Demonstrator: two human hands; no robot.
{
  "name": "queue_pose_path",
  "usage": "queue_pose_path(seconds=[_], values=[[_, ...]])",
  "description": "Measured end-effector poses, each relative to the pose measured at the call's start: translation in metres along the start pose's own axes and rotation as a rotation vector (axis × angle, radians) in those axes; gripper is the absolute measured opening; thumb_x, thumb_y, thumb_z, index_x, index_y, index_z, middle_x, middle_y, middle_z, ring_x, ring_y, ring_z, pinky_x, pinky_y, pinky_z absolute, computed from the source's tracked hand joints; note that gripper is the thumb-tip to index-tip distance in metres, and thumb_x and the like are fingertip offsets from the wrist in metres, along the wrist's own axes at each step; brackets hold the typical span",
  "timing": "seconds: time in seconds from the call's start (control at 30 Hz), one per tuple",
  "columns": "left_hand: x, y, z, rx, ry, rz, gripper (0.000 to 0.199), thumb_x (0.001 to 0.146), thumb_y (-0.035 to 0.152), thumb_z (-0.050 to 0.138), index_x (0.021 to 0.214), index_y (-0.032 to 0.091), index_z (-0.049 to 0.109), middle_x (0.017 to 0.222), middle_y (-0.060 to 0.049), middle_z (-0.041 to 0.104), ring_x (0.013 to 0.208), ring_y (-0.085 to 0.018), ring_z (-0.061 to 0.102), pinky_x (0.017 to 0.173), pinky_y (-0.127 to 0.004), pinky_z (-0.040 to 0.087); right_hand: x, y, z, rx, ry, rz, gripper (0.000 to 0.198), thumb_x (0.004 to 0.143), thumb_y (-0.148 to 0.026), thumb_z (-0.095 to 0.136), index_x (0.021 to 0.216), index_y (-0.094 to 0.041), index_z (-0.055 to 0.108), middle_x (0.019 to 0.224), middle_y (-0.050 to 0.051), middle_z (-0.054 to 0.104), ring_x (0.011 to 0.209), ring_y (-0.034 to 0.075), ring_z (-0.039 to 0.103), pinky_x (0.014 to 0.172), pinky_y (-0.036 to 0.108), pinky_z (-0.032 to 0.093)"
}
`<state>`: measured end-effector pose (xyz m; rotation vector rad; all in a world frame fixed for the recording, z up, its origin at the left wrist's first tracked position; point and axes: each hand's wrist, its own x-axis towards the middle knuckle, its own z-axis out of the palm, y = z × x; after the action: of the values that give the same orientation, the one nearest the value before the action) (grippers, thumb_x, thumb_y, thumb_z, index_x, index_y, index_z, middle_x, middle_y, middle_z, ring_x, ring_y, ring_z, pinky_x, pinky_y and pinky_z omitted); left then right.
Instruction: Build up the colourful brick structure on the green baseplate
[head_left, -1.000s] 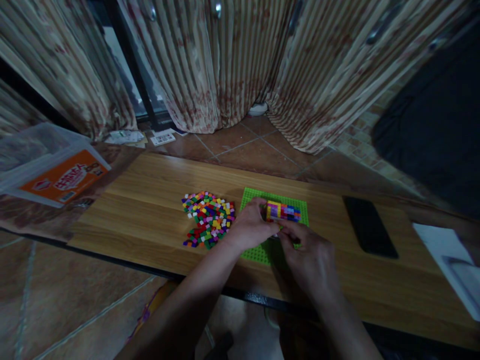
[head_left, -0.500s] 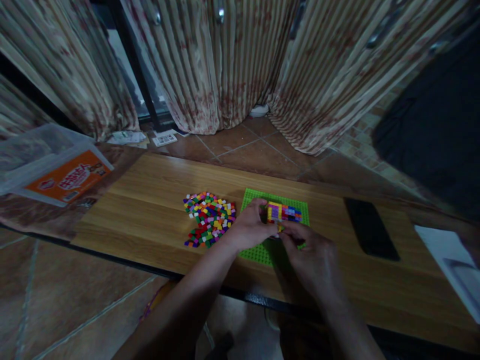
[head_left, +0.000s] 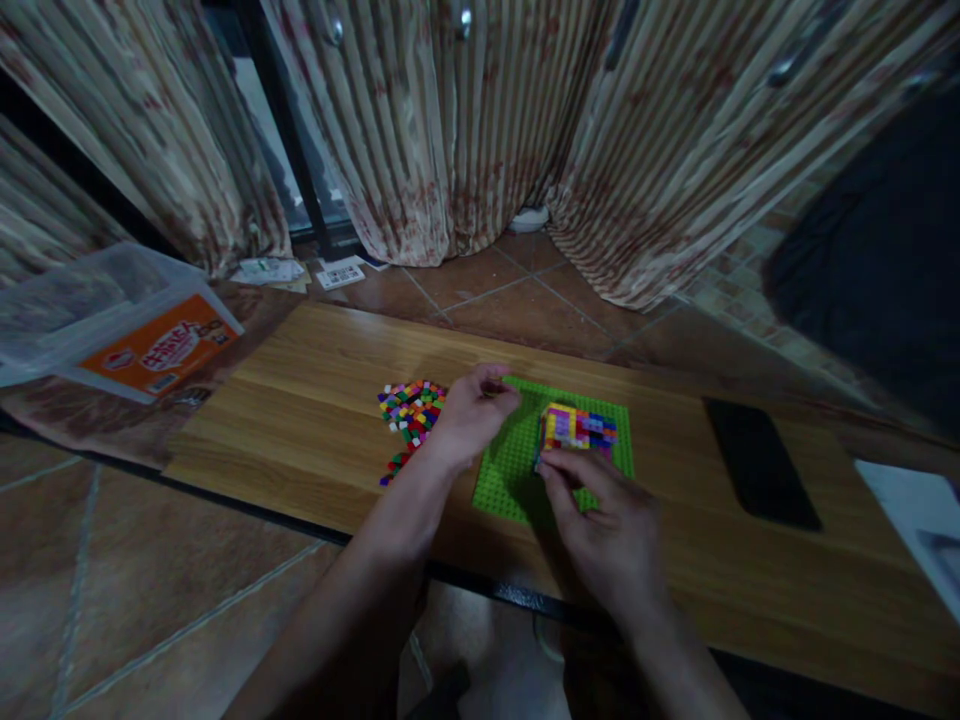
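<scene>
A block of small multicoloured building bricks (head_left: 574, 428), yellow, purple, red and blue, stands on the green baseplate (head_left: 510, 470). My right hand (head_left: 607, 510) is closed in a pinch at the block's near left corner, its fingertips touching the bricks; a separate piece between them cannot be made out. My left hand (head_left: 476, 410) hovers over the baseplate's left edge, apart from the block, with fingers curled toward the thumb. What they hold, if anything, is too small and dark to name. Left of it lies a pile of loose bricks (head_left: 411, 405), partly hidden by that hand and forearm.
The bricks and baseplate are on a low wooden table (head_left: 300, 400). A black phone-like slab (head_left: 761, 462) and a white sheet (head_left: 911, 510) lie to the right. A clear plastic box (head_left: 112, 320) with an orange label stands at the left, and striped curtains (head_left: 405, 130) hang behind.
My left hand has let go of the brick block and moved left toward the loose pile. My right hand stays at the block's near side, its fingertips shifted to the near left corner.
</scene>
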<state>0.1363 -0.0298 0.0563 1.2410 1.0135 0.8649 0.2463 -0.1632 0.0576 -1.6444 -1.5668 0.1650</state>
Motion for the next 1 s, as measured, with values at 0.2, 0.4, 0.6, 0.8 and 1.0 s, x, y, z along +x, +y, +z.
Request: queue_pose_path(seconds=[0.2, 0.4, 0.6, 0.8, 1.0], values=[[0.001, 0.003, -0.012, -0.042, 0.085, 0.018, 0.03, 0.07, 0.02, 0.065, 0.099, 0.012, 0.062, 0.064, 0.004, 0.056, 0.056, -0.008, 0.048, 0.055, -0.021, 0.038, -0.005, -0.016, 0.021, 0.043, -0.151, -0.071, 0.018, 0.091, -0.013, 0.049, 0.09, -0.021, 0.066, 0.083, 0.003, 0.068, 0.078, 0.015, 0.064, 0.072, 0.026, 0.05], [0.001, 0.005, -0.012, -0.042, 0.074, 0.024, 0.021, 0.071, 0.019, 0.065, 0.091, 0.012, 0.065, 0.067, 0.003, 0.056, 0.061, -0.007, 0.049, 0.059, -0.02, 0.039, -0.008, -0.017, 0.043, 0.006, -0.288, -0.057, 0.023, 0.09, -0.009, 0.047, 0.096, -0.019, 0.066, 0.089, 0.005, 0.067, 0.082, 0.018, 0.063, 0.074, 0.029, 0.05], [0.001, 0.005, -0.012, -0.055, 0.053, 0.015, 0.02, 0.072, 0.017, 0.065, 0.091, 0.011, 0.065, 0.066, 0.003, 0.057, 0.06, -0.007, 0.049, 0.058, -0.02, 0.039, -0.004, -0.015, 0.059, -0.051, -0.326, 0.006, 0.029, 0.09, -0.01, 0.044, 0.108, -0.018, 0.066, 0.093, 0.008, 0.065, 0.083, 0.019, 0.063, 0.076, 0.032, 0.051], [0.002, 0.003, -0.013, -0.08, 0.029, -0.013, 0.02, 0.07, 0.018, 0.065, 0.09, 0.012, 0.065, 0.068, 0.002, 0.059, 0.06, -0.008, 0.049, 0.059, -0.021, 0.039, 0.001, -0.016, 0.067, -0.116, -0.346, 0.038, 0.027, 0.089, -0.012, 0.046, 0.104, -0.02, 0.068, 0.094, 0.007, 0.064, 0.081, 0.019, 0.063, 0.072, 0.029, 0.05], [0.001, 0.002, -0.012, -0.075, 0.02, -0.005, 0.02, 0.07, 0.018, 0.065, 0.09, 0.012, 0.065, 0.068, 0.002, 0.059, 0.061, -0.008, 0.05, 0.06, -0.021, 0.039, 0.002, -0.016, 0.069, -0.161, -0.338, 0.017, 0.026, 0.09, -0.012, 0.046, 0.102, -0.022, 0.067, 0.094, 0.006, 0.064, 0.076, 0.017, 0.062, 0.067, 0.027, 0.047]])
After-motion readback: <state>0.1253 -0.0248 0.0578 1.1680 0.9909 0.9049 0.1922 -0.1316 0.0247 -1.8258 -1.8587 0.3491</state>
